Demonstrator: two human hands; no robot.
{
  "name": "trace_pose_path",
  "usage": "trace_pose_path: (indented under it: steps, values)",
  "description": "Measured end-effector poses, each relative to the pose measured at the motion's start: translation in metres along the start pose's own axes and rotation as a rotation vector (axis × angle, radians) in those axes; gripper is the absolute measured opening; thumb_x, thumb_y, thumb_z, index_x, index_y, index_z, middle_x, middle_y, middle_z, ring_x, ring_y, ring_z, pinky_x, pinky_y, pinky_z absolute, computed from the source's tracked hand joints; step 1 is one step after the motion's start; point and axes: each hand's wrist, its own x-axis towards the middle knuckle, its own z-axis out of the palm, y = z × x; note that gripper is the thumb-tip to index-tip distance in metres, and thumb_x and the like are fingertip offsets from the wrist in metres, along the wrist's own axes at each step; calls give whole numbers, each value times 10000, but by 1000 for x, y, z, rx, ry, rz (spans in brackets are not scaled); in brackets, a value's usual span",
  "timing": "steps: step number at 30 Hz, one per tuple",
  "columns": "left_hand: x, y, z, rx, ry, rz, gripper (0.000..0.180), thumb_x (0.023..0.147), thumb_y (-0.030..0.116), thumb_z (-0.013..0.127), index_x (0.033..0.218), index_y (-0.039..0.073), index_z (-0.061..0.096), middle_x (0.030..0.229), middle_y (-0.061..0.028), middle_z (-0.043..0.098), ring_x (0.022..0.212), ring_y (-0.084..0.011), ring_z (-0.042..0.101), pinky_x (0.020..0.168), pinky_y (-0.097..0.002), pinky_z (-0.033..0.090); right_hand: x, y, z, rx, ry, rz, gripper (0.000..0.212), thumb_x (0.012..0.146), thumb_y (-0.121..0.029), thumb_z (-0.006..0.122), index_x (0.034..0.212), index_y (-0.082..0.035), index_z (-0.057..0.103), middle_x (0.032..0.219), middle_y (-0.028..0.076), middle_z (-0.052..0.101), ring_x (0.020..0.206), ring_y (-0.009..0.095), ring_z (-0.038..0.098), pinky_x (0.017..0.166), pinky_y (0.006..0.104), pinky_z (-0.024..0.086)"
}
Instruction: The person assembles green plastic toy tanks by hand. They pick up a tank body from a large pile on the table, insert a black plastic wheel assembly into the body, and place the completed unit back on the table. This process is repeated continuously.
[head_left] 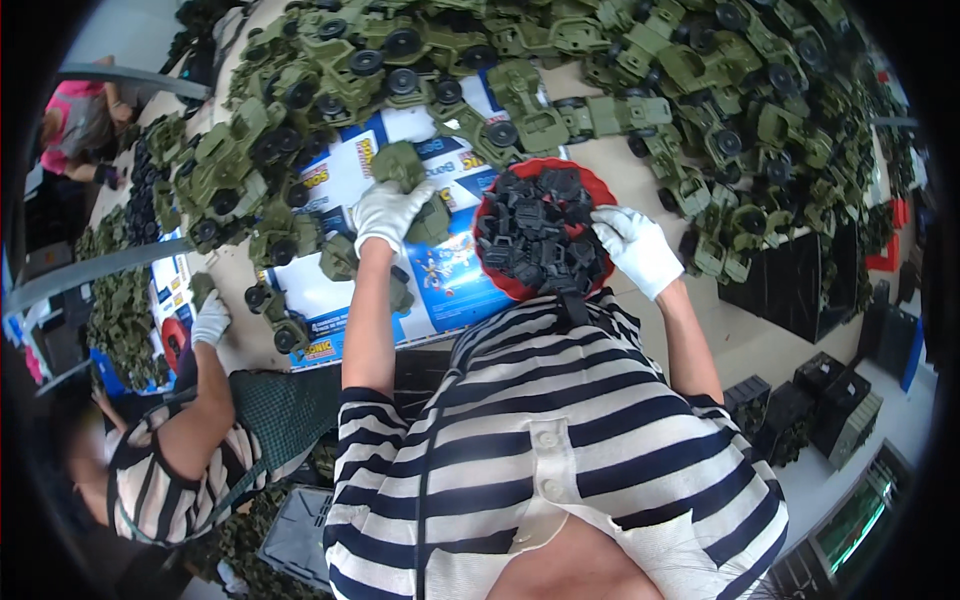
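Sitting at the frame's upper centre, one red bowl (506, 286) is holding black parts (540, 235), too jumbled to count. Left of it, our left hand (390, 212) is curling against one green toy part (398, 163); our right hand (637, 250) is half-curling at the bowl's right edge. Both grips being partly hidden, we cannot tell whether either is holding anything.

Beige tabletop (622, 166): olive-green toy army vehicles (700, 68) heaped from 10 to 2 o'clock; blue-and-white cardboard (455, 304) spread at 11; red bowl (602, 184) set at 1.
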Motion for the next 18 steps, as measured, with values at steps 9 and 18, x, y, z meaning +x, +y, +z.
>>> trace_pose_path:
  steps: [9,18]
  values:
    - [8,-54,61,-1104,-67,-114,480,807,114,765,1235,52,557,1051,-49,669,902,-153,659,760,-300,561,44,-32,26,170,-244,297,539,870,-500,630,1223,-92,633,1174,161,640,1101,336,590,962,419,460]
    - [-96,-32,15,-1323,-246,7,554,830,46,706,1334,29,475,1080,-51,661,883,-121,650,761,-253,547,59,-22,40,856,-258,562,395,875,-245,719,1182,-15,624,942,64,679,746,124,609,653,267,493]
